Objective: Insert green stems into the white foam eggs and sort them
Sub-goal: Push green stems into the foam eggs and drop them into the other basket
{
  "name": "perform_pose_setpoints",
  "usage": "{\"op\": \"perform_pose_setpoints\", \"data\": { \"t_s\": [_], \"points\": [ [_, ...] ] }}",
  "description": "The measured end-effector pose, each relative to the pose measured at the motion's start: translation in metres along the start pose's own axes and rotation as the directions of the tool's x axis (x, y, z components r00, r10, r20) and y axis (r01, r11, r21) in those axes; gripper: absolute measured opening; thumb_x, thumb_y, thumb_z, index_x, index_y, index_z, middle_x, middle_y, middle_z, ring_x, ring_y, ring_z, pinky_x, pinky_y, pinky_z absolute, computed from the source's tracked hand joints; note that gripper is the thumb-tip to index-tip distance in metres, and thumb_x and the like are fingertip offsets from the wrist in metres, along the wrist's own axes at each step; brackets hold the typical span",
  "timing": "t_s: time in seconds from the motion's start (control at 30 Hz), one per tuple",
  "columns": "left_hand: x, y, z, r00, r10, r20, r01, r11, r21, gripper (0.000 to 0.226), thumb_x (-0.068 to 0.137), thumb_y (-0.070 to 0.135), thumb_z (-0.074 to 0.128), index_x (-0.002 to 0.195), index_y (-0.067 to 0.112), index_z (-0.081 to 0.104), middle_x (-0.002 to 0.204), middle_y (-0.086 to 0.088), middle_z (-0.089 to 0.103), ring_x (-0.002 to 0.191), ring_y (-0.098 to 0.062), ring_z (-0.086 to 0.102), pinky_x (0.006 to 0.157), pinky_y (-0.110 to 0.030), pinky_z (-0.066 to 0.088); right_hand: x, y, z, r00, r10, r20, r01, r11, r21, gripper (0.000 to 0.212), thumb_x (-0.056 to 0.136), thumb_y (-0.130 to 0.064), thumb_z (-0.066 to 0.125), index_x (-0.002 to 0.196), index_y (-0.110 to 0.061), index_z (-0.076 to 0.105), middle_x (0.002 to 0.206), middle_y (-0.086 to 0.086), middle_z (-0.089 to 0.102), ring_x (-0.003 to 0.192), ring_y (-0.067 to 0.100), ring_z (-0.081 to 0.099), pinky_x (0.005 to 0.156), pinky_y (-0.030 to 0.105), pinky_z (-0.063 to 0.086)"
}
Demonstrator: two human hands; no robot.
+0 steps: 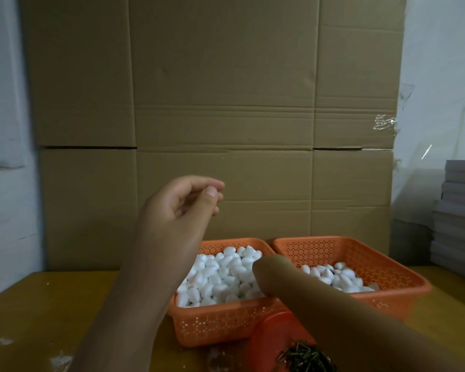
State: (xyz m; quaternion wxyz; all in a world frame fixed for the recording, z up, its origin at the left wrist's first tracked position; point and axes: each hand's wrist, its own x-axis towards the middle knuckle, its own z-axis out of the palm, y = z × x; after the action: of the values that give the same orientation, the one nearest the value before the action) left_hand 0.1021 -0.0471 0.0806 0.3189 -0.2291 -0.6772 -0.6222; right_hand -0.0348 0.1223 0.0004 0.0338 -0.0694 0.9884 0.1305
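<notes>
My left hand is raised above the table, left of the baskets, its fingers curled and the thumb tip against the blurred fingertips; nothing shows between them. My right forearm reaches in from the lower right. Its end lies over the right edge of the left orange basket, and the fingers are hidden. That basket is heaped with white foam eggs. The right orange basket holds fewer eggs. A pile of dark green stems lies on a red-orange dish at the bottom edge.
A tall cardboard sheet stands right behind the baskets on the yellow wooden table. Grey flat boxes are stacked at the right edge. A small clear object lies in front of the left basket.
</notes>
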Motion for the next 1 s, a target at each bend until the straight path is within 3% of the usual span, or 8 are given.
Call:
{"op": "perform_pose_setpoints", "data": {
  "t_s": [0.2,0.3,0.43,0.5,0.57,0.63,0.73,1.0],
  "points": [
    [-0.001,-0.003,0.003,0.999,-0.026,0.024,0.025,0.999,0.023,0.022,0.093,0.018,0.055,0.089,0.032,0.072,0.088,0.016,0.073,0.081,0.002,0.068,0.067,-0.004,0.045,-0.026,0.004,-0.017,0.996,-0.088,0.024,0.086,0.995,0.054,0.040,0.093,-0.007,0.055,0.131,0.002,0.048,0.138,0.018,0.047,0.120,0.028,0.051,0.083,0.033,0.045],
    [-0.001,-0.003,0.003,0.999,-0.029,0.032,0.028,0.999,0.037,0.023,0.093,0.018,0.055,0.089,0.033,0.071,0.089,0.016,0.073,0.082,0.002,0.068,0.068,-0.006,0.047,-0.029,0.010,-0.021,0.991,-0.130,-0.023,0.131,0.984,0.118,0.013,0.091,-0.006,0.057,0.104,-0.005,0.058,0.090,0.007,0.054,0.071,0.010,0.044,0.054,0.017,0.030],
    [-0.002,-0.003,0.005,0.999,-0.041,0.034,0.039,0.998,0.039,0.021,0.093,0.019,0.054,0.090,0.031,0.071,0.090,0.016,0.073,0.083,0.001,0.068,0.073,-0.017,0.045,-0.031,0.022,-0.016,0.954,0.008,-0.299,0.119,0.906,0.407,0.021,0.085,-0.013,0.056,0.106,-0.011,0.057,0.097,0.005,0.066,0.079,0.020,0.060,0.063,0.027,0.045],
    [-0.002,-0.003,0.006,0.998,-0.045,0.038,0.043,0.998,0.048,0.022,0.093,0.018,0.055,0.090,0.031,0.072,0.090,0.016,0.073,0.082,0.001,0.068,0.075,-0.019,0.045,-0.042,0.027,-0.014,0.891,0.105,-0.442,0.235,0.728,0.645,0.019,0.086,-0.016,0.058,0.105,-0.017,0.054,0.094,-0.003,0.065,0.079,0.016,0.064,0.065,0.028,0.051],
    [-0.003,-0.003,0.006,0.998,-0.048,0.042,0.045,0.997,0.058,0.022,0.094,0.017,0.055,0.090,0.031,0.071,0.090,0.016,0.073,0.082,0.001,0.068,0.076,-0.020,0.045,-0.061,0.031,-0.015,0.843,0.173,-0.510,0.419,0.384,0.823,0.024,0.087,-0.012,0.062,0.109,-0.020,0.055,0.092,-0.002,0.068,0.073,0.011,0.068,0.066,0.025,0.056],
    [-0.004,-0.003,0.006,0.998,-0.043,0.043,0.040,0.997,0.071,0.022,0.093,0.019,0.055,0.089,0.033,0.071,0.091,0.017,0.073,0.083,0.002,0.068,0.076,-0.019,0.045,-0.086,0.034,-0.019,0.821,0.212,-0.530,0.538,0.020,0.843,0.030,0.088,-0.007,0.064,0.116,-0.020,0.059,0.092,0.007,0.072,0.075,0.013,0.071,0.069,0.023,0.056],
    [-0.005,-0.002,0.008,0.999,-0.026,0.047,0.022,0.996,0.088,0.021,0.093,0.020,0.055,0.089,0.034,0.071,0.091,0.019,0.072,0.084,0.003,0.067,0.075,-0.018,0.044,-0.123,0.038,-0.026,0.813,0.218,-0.539,0.581,-0.345,0.737,0.025,0.087,-0.014,0.066,0.112,-0.009,0.063,0.101,0.012,0.074,0.088,0.022,0.072,0.073,0.023,0.057],
    [-0.011,0.002,0.018,0.993,0.015,0.121,-0.029,0.993,0.113,0.029,0.095,0.018,0.056,0.089,0.043,0.070,0.091,0.016,0.073,0.085,0.000,0.068,0.077,-0.023,0.045,-0.168,0.030,-0.047,0.821,0.146,-0.551,0.496,-0.660,0.564,0.036,0.087,-0.037,0.052,0.106,-0.016,0.074,0.069,0.006,0.063,0.056,0.009,0.057,0.052,0.019,0.049]
  ]
}}
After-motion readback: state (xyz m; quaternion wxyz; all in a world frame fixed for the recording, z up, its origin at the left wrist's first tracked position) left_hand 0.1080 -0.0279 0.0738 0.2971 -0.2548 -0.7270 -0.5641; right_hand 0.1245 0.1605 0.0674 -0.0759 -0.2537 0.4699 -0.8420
